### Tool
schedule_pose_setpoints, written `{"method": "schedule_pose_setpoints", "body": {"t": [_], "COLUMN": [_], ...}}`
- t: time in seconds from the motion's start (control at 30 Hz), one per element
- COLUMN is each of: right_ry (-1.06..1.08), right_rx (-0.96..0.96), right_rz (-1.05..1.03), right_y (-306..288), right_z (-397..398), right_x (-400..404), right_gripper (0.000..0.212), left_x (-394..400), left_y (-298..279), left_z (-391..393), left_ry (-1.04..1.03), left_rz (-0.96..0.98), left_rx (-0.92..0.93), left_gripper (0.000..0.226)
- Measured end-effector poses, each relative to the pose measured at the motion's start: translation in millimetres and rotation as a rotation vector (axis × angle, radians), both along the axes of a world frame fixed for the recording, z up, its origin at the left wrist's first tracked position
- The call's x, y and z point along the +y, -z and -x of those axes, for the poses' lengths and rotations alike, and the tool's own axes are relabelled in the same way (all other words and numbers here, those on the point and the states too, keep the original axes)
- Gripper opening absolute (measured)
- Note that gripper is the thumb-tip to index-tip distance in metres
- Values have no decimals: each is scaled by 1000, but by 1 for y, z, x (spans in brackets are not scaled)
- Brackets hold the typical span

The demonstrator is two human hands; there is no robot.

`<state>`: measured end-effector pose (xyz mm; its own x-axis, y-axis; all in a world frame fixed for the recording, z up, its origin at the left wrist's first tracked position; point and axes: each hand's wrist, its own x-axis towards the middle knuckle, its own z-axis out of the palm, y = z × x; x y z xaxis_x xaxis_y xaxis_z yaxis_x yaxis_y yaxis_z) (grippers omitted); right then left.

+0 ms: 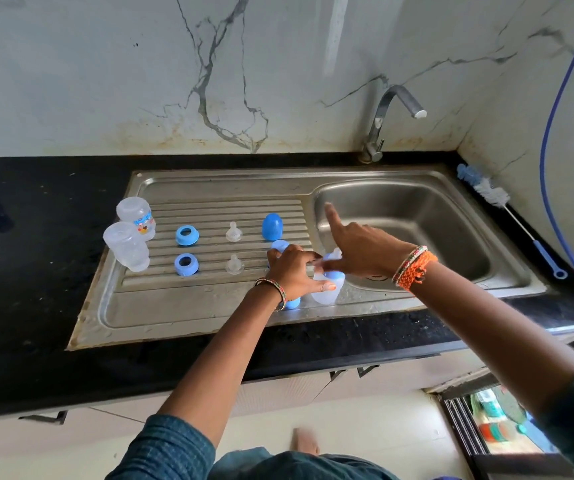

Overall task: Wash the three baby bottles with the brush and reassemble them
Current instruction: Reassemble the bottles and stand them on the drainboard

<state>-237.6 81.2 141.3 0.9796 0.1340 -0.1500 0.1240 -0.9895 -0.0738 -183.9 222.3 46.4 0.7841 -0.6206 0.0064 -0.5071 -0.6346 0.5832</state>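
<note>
Marble-veined wall panels stood behind a black counter [36, 271] with a steel sink [417, 216] set into it, its ribbed drainboard [230, 209] to the left of the basin.

At the drainboard's near right corner, the left hand's [292, 271] fingers were curled over a blue cap [280, 245], its thumb against the clear bottle [327, 292] beside it. The right hand [358, 251] hovered just to the bottle's 1 o'clock — forefinger straight and pointing up toward 11 o'clock, another finger reaching left onto the bottle's blue collar and teat; whether it actually pinched them I cannot tell. Bangles ringed the left wrist, an orange braided band [415, 268] the right.

Outward from the hands, at 9 o'clock, two clear teats [233, 232] stood on the ribs one behind the other, then two blue rings [186, 235], then two clear bottle bodies [128, 245] at the drainboard's left edge, upside down, the farther one printed with a coloured picture. A second blue cap [272, 226] stood upright just past the left hand at 12 o'clock.

At 2 o'clock, well apart from the hands, the brush [486, 190] lay on the counter along the sink's right rim — bristles far, blue handle near. A tap [382, 123] rose behind the basin, and a blue hose [555, 133] hung down the right wall.
</note>
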Motion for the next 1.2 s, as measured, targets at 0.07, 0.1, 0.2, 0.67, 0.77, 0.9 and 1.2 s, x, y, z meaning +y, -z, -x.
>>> {"method": "schedule_pose_setpoints", "body": {"t": [0.07, 0.1, 0.2, 0.67, 0.77, 0.9, 1.2], "right_ry": [-82, -94, -30, 91, 193, 379, 816], "right_rx": [54, 77, 66, -22, -82, -168, -516], "right_rz": [25, 0, -79, -332, -461, -572, -703], "right_y": [2, 3, 4, 16, 26, 42, 74], "right_z": [1, 0, -2, -1, 4, 14, 29], "right_x": [-2, -4, -4, -18, -18, -13, 34], "right_gripper": [86, 76, 87, 39, 35, 35, 41], "left_x": [0, 0, -2, -3, -2, -1, -6], "left_y": [1, 1, 1, -5, -9, -9, -10], "left_z": [-1, -1, -2, 4, 6, 7, 18], "left_ry": [4, 12, 5, -17, -26, -18, -84], "left_rz": [-1, -8, -55, -56, -92, -142, -150], "left_rx": [12, 4, -20, -71, -121, -151, -176], "left_gripper": [60, 62, 64, 61, 64, 60, 49]}}
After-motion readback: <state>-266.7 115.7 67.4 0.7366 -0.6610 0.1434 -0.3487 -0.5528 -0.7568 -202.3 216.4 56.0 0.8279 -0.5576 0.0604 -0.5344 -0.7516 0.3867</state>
